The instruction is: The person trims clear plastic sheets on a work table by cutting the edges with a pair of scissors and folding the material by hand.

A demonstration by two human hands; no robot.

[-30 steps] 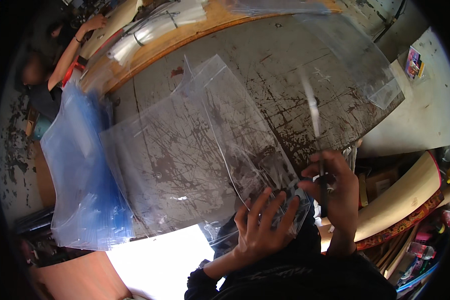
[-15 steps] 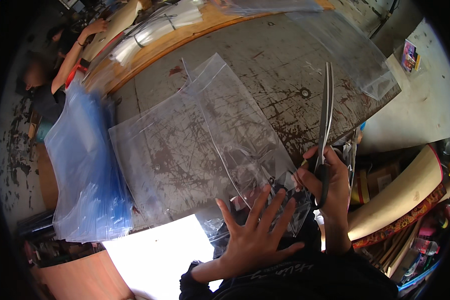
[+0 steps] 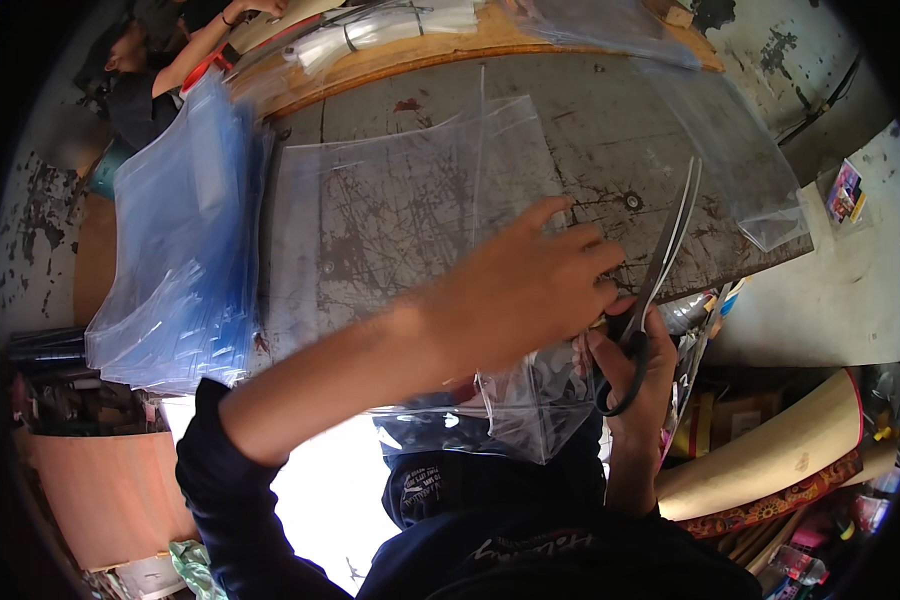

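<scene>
A clear plastic bag or sheet lies on the scratched table and hangs over its near edge toward my body. Above its right part reaches my left hand, empty, palm down with fingers bent and apart; whether it touches the plastic I cannot tell. At the table's near right edge, my right hand grips black-handled scissors, their long blades together and pointing up and away. Its fingertips are close to the plastic's right edge; any contact there is hard to make out.
A thick stack of bluish plastic bags hangs over the table's left side. Another clear sheet lies far right. Rolled plastic rests on a wooden board at the back. A co-worker reaches in at far left. A cream roll stands lower right.
My left hand has moved up and right from the near edge, its arm now across the plastic. My right hand still holds the scissors. The view has shifted, and the plastic appears straighter.
</scene>
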